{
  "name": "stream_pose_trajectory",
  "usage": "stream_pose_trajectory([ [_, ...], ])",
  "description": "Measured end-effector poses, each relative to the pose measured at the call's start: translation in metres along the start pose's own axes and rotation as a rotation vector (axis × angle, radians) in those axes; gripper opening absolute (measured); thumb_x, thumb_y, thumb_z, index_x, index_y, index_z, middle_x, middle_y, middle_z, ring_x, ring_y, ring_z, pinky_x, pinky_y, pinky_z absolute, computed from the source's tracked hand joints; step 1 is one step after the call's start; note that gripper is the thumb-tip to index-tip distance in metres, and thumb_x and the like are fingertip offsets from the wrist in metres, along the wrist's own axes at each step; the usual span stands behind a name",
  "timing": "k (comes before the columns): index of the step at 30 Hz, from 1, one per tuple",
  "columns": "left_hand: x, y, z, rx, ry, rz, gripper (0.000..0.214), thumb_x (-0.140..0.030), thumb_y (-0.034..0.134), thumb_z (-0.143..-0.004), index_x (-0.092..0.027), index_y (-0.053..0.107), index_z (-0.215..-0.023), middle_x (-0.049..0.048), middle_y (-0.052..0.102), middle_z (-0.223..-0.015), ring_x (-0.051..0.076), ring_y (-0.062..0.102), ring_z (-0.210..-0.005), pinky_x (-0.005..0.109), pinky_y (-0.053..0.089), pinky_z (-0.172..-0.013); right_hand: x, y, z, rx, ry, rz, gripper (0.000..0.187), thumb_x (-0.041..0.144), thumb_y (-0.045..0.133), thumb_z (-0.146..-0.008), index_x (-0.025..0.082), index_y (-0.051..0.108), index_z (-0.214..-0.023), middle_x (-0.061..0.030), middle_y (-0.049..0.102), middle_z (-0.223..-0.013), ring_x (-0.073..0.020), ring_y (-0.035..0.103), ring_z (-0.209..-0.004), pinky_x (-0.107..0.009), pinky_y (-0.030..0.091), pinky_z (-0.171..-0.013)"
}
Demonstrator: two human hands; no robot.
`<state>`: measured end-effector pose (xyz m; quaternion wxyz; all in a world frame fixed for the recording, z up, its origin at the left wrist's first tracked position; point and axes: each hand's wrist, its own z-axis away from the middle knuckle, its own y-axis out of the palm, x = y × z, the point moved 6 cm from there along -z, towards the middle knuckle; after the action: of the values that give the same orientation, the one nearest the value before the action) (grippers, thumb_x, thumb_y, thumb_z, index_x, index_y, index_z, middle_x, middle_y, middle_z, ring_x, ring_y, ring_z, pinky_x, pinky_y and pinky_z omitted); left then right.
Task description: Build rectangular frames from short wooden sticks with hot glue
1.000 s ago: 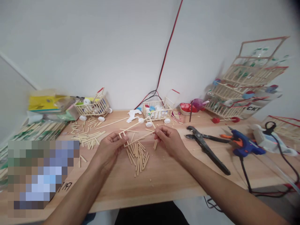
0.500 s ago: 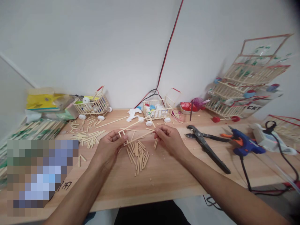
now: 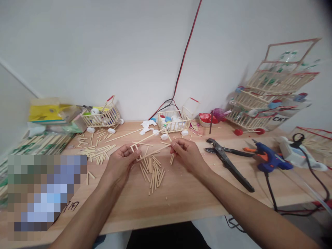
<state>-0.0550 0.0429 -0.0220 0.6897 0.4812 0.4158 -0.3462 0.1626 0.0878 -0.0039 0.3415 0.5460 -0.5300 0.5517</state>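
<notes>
Between my hands is a thin wooden stick frame (image 3: pixel 155 151), a long four-sided outline with a short extra crosspiece at its left end. My left hand (image 3: pixel 124 157) pinches that left end between thumb and fingers. At the right end, my right hand (image 3: pixel 185 152) has its fingers closed on the frame's corner. Below the frame a pile of short cut sticks (image 3: pixel 154 173) lies on the wooden table (image 3: pixel 166 207). A small stick cart (image 3: pixel 175 122) with white wheels, filled with bottle caps, stands just behind the frame.
On the right lie black-handled pliers (image 3: pixel 230 166), a blue glue gun (image 3: pixel 275 159) and a white power strip (image 3: pixel 298 155). Stacked stick carts (image 3: pixel 272 93) rise at the back right. Another cart (image 3: pixel 102 116), scattered stick pieces (image 3: pixel 100 152) and packaged chopsticks (image 3: pixel 46 141) are on the left.
Both hands keep hold of the stick frame in nearly the same place. Only a very slight shift of the whole view shows.
</notes>
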Motion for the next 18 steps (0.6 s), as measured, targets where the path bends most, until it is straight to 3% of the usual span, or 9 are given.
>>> stream_pose_trajectory([
  [12, 0.0012, -0.0013, -0.0006, 0.004, -0.003, -0.006, 0.041, -0.016, 0.085, -0.052, -0.013, 0.069, -0.089, 0.0007, 0.070, -0.072, 0.008, 0.061, -0.061, 0.018, 0.049, -0.061, -0.0006, -0.0003, 0.0006, 0.003, 0.004, -0.003, 0.025, 0.036, 0.053, -0.086, 0.017, 0.058, -0.070, 0.0000, 0.061, -0.067, -0.0106, 0.051, -0.057, -0.022, 0.039, -0.056],
  [18, -0.0030, 0.0075, 0.0048, 0.053, -0.001, -0.080, 0.060, -0.018, 0.085, -0.053, -0.017, 0.064, -0.109, -0.0013, 0.068, -0.068, 0.007, 0.060, -0.057, 0.016, 0.043, -0.055, -0.0015, 0.0015, 0.0005, 0.007, -0.004, -0.005, 0.027, 0.037, 0.052, -0.086, 0.017, 0.057, -0.068, 0.0005, 0.060, -0.065, -0.0101, 0.050, -0.056, -0.022, 0.037, -0.054],
])
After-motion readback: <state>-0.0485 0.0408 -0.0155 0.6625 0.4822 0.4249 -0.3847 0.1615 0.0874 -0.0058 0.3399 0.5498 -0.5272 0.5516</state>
